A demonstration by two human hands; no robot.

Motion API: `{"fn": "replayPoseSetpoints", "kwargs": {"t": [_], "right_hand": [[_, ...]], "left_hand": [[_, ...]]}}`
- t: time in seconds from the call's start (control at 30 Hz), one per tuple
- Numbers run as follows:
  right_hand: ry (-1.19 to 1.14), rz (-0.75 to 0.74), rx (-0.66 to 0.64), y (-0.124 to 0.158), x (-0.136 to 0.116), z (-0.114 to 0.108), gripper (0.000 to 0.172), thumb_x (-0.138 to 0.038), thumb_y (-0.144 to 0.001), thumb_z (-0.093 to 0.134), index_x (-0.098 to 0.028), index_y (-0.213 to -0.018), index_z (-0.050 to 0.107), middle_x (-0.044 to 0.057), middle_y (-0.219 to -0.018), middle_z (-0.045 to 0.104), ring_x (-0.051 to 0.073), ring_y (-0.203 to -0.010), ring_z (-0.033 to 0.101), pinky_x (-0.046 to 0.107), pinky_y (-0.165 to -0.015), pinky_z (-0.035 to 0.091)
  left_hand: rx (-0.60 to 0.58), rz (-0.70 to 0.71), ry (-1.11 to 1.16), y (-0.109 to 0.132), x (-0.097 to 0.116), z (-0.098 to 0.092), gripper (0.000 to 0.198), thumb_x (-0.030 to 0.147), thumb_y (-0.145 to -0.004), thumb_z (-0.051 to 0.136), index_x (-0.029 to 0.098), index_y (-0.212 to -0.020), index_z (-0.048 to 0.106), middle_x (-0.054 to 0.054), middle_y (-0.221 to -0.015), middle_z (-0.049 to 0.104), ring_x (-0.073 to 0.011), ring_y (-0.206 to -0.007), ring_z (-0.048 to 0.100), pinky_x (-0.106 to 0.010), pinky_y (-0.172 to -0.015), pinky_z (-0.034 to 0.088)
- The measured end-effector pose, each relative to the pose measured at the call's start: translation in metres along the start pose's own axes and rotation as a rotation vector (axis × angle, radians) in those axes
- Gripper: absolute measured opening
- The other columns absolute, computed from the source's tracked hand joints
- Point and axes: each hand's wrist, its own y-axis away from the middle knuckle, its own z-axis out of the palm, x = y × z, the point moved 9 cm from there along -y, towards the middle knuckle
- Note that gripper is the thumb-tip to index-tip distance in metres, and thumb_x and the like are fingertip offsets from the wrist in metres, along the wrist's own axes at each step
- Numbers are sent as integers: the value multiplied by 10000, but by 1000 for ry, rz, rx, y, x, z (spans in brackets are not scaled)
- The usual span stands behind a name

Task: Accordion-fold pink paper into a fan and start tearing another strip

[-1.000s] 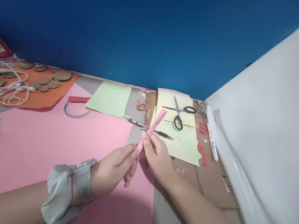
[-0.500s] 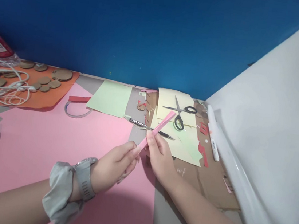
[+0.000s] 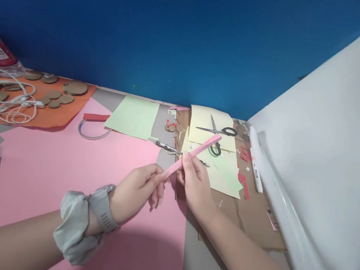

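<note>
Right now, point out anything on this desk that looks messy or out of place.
Small red paper scraps lie scattered over the brown cardboard sheet at right, beside the white marker pen. The black-handled scissors lie open on yellow paper. A white cable sits tangled on the orange sheet.

There is one left hand (image 3: 135,189), one right hand (image 3: 193,183) and one pink strip (image 3: 193,154). I count one pair of scissors (image 3: 214,129), one pen (image 3: 165,146) and one white marker (image 3: 257,169).

Left hand (image 3: 136,189) and right hand (image 3: 195,183) meet, fingertips pinched together.
</note>
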Motion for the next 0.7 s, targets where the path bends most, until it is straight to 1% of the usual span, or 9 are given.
{"fn": "replayPoseSetpoints", "kwargs": {"t": [0.07, 0.13, 0.2, 0.27, 0.33, 0.4, 0.5, 0.6, 0.7], "right_hand": [[-47, 22, 18, -1, 4, -2, 416, -502, -907, 410, -204, -622, 359, -79, -485, 302, 70, -419, 285, 222, -423, 243], [-89, 34, 25, -2, 7, -3, 416, -507, -901, 420, -204, -622, 361, -78, -484, 304, 71, -421, 292, 220, -423, 244], [-121, 34, 34, -3, 8, -3, 419, -510, -896, 429, -202, -620, 363, -79, -482, 302, 69, -419, 280, 218, -421, 236], [-141, 28, 44, -4, 7, -3, 426, -515, -892, 435, -201, -615, 360, -81, -477, 295, 66, -415, 257, 218, -417, 221], [-142, 22, 47, -4, 6, -3, 432, -518, -892, 434, -200, -610, 359, -81, -476, 293, 65, -415, 250, 219, -416, 219], [-133, 17, 34, -4, 4, -3, 433, -517, -895, 428, -199, -607, 364, -77, -483, 301, 68, -422, 270, 220, -423, 237], [-147, 15, -24, -4, 3, 0, 423, -511, -904, 410, -201, -618, 373, -70, -505, 313, 76, -442, 315, 221, -444, 280], [-220, 33, -111, -4, 3, 7, 380, -497, -908, 416, -206, -663, 400, -74, -524, 315, 74, -443, 316, 215, -442, 287], [-313, 61, -204, -1, 5, 18, 292, -474, -891, 472, -217, -753, 448, -90, -526, 313, 63, -426, 298, 198, -419, 268]], "left_hand": [[-56, -1, 33, -1, 1, 5, 294, 395, -928, 393, 147, -817, 508, 0, -661, 610, -92, -520, 597, -236, -530, 513], [-107, -14, 61, -2, 0, 8, 279, 386, -924, 403, 141, -856, 519, -18, -709, 632, -102, -543, 622, -244, -545, 527], [-123, -33, 47, -2, -3, 7, 282, 398, -920, 406, 145, -863, 515, 7, -617, 608, -93, -459, 584, -216, -458, 487], [-99, -45, 9, -2, -7, 3, 286, 412, -920, 402, 154, -854, 508, 57, -478, 524, -71, -359, 495, -188, -388, 428], [-80, -46, 1, -1, -9, 0, 293, 421, -924, 389, 162, -839, 499, 93, -403, 443, -56, -316, 428, -199, -412, 454], [-92, -33, 30, 0, -8, 2, 290, 420, -927, 384, 167, -836, 492, 101, -395, 436, -52, -313, 421, -243, -488, 512], [-132, -13, 117, 4, -5, 9, 274, 416, -923, 399, 167, -840, 478, 61, -465, 527, -83, -361, 508, -256, -481, 507], [-181, -8, 242, 6, -2, 15, 359, 460, -931, 332, 148, -872, 498, -15, -616, 611, -148, -515, 630, -281, -514, 515], [-230, -24, 319, 4, -4, 18, 432, 475, -941, 264, 130, -896, 518, -44, -663, 620, -167, -574, 651, -295, -546, 515]]}}
